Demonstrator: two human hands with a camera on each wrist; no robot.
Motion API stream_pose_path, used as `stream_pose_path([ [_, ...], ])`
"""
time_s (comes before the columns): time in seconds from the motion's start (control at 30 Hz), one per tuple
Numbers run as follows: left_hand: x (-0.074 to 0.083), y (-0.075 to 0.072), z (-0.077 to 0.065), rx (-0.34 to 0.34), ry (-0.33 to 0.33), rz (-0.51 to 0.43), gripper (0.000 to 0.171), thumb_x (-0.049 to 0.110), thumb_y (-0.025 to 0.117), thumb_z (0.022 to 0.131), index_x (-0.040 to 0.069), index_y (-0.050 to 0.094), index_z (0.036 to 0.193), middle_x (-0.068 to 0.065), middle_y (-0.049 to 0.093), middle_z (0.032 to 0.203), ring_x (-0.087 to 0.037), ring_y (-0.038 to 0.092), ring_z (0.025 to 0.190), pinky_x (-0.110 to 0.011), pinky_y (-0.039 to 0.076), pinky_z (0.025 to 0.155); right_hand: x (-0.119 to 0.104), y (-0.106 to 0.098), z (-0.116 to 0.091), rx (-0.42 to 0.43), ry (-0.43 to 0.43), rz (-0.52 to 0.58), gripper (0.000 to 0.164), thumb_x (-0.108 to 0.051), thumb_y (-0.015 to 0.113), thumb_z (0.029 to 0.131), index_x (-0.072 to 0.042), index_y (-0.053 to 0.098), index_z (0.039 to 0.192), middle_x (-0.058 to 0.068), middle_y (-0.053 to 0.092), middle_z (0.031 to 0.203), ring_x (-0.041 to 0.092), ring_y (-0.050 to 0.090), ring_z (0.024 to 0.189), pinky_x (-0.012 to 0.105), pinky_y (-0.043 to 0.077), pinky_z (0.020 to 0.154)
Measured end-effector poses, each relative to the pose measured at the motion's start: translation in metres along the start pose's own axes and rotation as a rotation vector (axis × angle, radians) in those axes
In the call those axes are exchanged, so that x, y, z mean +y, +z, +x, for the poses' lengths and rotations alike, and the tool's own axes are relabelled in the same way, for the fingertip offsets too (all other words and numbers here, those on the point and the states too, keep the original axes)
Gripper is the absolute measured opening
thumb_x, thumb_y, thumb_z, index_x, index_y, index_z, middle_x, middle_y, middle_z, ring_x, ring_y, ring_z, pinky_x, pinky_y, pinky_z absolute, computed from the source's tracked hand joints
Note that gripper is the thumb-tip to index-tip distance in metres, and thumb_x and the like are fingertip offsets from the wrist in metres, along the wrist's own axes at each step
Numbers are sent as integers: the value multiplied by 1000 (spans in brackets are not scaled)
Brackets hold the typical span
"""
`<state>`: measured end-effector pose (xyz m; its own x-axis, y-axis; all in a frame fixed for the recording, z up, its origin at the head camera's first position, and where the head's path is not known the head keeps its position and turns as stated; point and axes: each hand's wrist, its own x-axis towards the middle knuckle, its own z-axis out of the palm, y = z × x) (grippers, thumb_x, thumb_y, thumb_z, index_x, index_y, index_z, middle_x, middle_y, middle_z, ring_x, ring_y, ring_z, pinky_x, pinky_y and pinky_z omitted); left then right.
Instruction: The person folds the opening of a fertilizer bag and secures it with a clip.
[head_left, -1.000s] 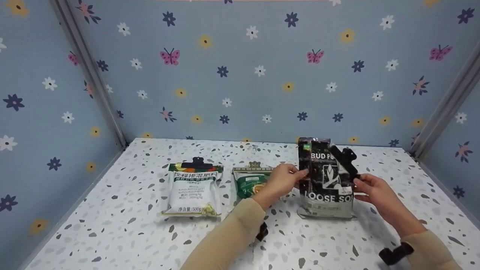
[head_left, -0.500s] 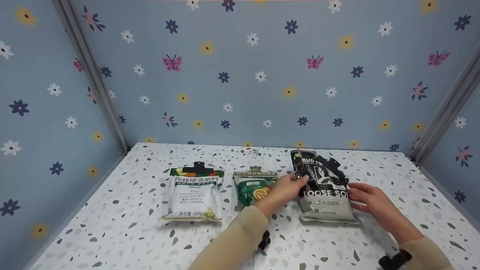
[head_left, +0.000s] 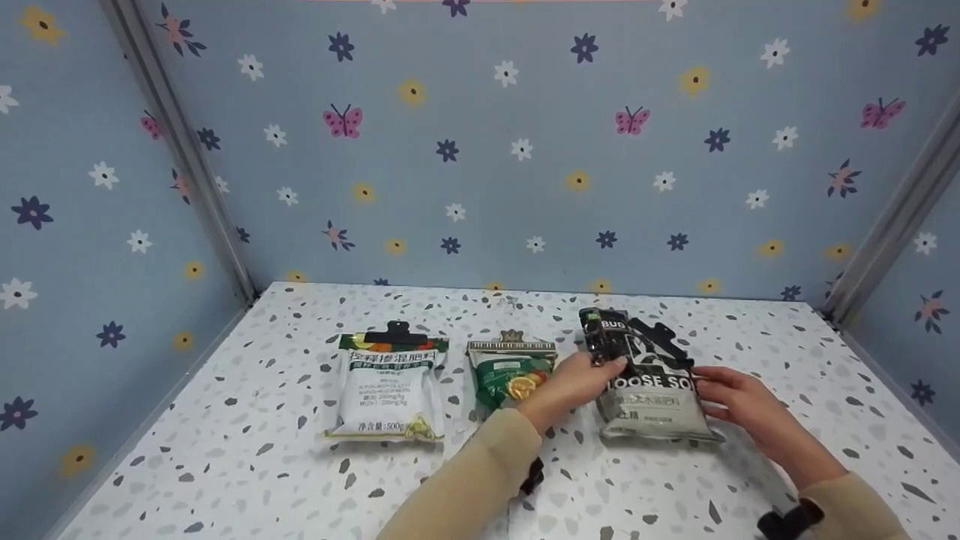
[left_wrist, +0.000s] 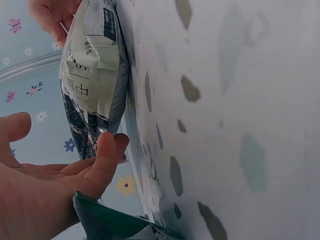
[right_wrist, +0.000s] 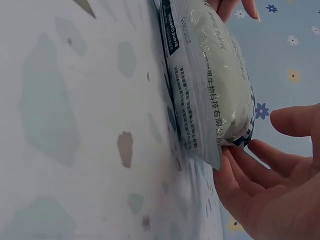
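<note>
A black and grey soil bag [head_left: 649, 382] lies flat on the speckled table [head_left: 262, 450], a black clip [head_left: 660, 334] across its top. My left hand [head_left: 596, 369] touches the bag's left edge with straight fingers [left_wrist: 105, 155], the thumb held apart. At the bag's right edge rests my right hand [head_left: 712, 390], its fingers [right_wrist: 240, 165] extended against the lower corner of the bag [right_wrist: 210, 95] and its thumb spread away. Neither hand closes around the bag [left_wrist: 92, 70].
A green bag [head_left: 510, 375] with a gold clip lies just left of my left hand. Farther left is a white bag [head_left: 386, 382] with a black clip [head_left: 394, 330]. Flowered blue walls [head_left: 525, 150] enclose the table at the back and on both sides.
The black bag went from upright to lying flat on the table. Both hands came down with it and loosened from holding its sides to touching its edges.
</note>
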<state>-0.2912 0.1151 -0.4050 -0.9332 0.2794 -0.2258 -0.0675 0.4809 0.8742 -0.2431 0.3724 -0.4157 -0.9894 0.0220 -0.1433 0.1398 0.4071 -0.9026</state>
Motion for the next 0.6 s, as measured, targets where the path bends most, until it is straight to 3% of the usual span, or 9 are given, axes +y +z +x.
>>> stream_pose_path([
  [0.07,1,-1,-3,2,22,50,82,64,56,93,6,43,149,-12,46,150,-32,44,136,-48,37,109,-3,1,-3,58,-27,-136,55,-23,52,104,6,38,148,29,42,146,39,48,129,45,48,98],
  [0.17,3,-3,-8,15,51,143,68,62,58,93,6,60,132,-12,62,128,-27,62,109,-46,51,92,-9,6,-10,175,-101,-401,52,-29,55,102,4,48,141,29,51,138,44,51,123,55,45,95],
  [0.27,5,-10,-15,40,104,273,46,54,60,95,11,67,110,-6,67,101,-18,61,78,-38,53,71,-17,13,-19,269,-176,-596,51,-34,58,99,3,55,135,29,57,129,46,54,117,60,43,91],
  [0.33,6,-18,-20,61,157,363,26,41,61,97,16,66,95,-2,65,85,-15,58,66,-34,51,62,-24,20,-24,301,-224,-645,49,-33,60,98,2,57,132,28,59,127,46,55,115,61,44,89],
  [0.4,8,-27,-25,106,234,478,15,30,60,96,18,64,89,4,61,78,-12,55,63,-31,48,59,-31,25,-27,324,-269,-674,47,-33,61,98,1,59,131,27,60,126,45,56,113,60,44,88],
  [0.47,8,-36,-30,154,311,574,13,20,58,93,20,61,81,6,57,71,-12,54,61,-30,46,56,-39,31,-30,344,-311,-683,45,-30,62,97,1,61,129,25,61,125,44,57,112,60,45,87],
  [0.6,5,-53,-40,266,455,764,11,17,58,90,17,63,81,5,55,70,-15,54,64,-31,46,56,-52,43,-35,365,-389,-689,41,-28,64,96,0,63,126,21,63,122,42,57,111,59,46,87],
])
